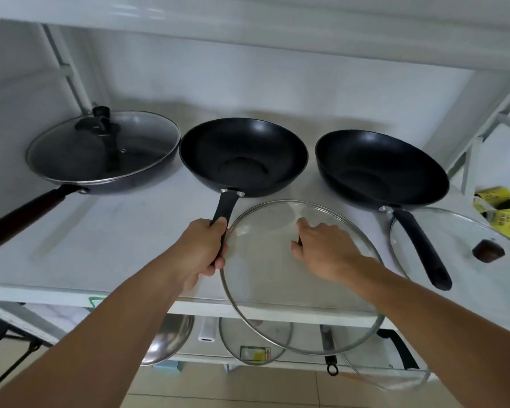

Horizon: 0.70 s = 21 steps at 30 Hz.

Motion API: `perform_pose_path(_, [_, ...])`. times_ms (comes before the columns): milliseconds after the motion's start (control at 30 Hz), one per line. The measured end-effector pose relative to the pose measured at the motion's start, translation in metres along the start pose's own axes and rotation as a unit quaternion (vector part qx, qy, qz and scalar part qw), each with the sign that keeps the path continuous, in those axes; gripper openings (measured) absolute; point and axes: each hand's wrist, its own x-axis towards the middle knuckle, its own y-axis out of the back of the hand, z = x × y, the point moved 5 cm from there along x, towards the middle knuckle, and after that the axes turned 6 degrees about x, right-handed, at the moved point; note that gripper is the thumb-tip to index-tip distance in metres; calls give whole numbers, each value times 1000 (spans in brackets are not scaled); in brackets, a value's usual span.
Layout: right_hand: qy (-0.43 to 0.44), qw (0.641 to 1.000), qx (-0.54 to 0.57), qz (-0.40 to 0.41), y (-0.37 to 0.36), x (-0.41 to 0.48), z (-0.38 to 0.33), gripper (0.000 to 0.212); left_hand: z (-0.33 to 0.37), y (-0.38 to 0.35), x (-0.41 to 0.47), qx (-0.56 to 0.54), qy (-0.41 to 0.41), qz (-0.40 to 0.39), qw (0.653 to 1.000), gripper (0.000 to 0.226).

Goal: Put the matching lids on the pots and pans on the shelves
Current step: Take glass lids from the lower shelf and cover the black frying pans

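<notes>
Three black pans stand in a row on the white shelf (pixel 124 231). The left pan (pixel 106 160) wears a glass lid with a black knob. The middle wok (pixel 243 154) is uncovered, and my left hand (pixel 205 248) grips its black handle. My right hand (pixel 324 248) holds a large glass lid (pixel 277 304) by its knob, tilted in front of the shelf edge, just right of that handle. The right wok (pixel 380 169) is uncovered too. Beside its handle lies another glass lid (pixel 454 242) with a dark brown knob.
A yellow packet (pixel 501 213) lies at the shelf's far right. On the lower shelf I see a steel lid (pixel 168 340), a smaller glass lid (pixel 253 343), a hanging handle (pixel 331 357) and another glass lid (pixel 395 375). White frame posts rise at both sides.
</notes>
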Motion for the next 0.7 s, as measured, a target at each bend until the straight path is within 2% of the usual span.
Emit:
perform_pose_path(233, [-49, 992, 97, 65, 36, -25, 17, 22, 1, 7, 7, -22, 2, -30, 999, 31])
perform_pose_path(433, [-68, 975, 198, 77, 61, -42, 20, 20, -6, 9, 9, -48, 15, -58, 997, 33])
perform_pose_path(567, [-70, 960, 224, 149, 104, -36, 3, 21, -6, 3, 7, -47, -3, -60, 997, 33])
perform_pose_path(700, [-46, 963, 204, 170, 147, 4, -25, 22, -5, 1, 3, -54, 3, -56, 997, 30])
